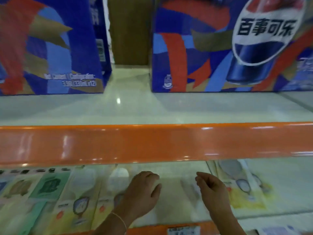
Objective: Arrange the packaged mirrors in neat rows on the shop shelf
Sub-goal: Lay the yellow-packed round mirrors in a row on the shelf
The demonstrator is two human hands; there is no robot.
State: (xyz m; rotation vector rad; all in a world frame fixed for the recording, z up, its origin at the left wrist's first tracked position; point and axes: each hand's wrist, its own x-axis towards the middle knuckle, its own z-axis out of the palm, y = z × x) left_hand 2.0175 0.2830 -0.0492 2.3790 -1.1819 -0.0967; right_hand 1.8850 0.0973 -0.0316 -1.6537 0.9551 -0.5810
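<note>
Packaged mirrors [79, 200] lie flat in row on lower shelf [177, 170], long axes front-to-back. Left hand [142, 192] rests on pack, nearer row; right hand [211, 189] loosely curled, empty, over bare gap.

1 head view looks forward and down, close to the shelf [152, 143].

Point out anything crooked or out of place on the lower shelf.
The pack right of the right hand lies tilted, not square with the row at left. A bare gap sits between the hands. The image is blurry; no damage visible.
</note>
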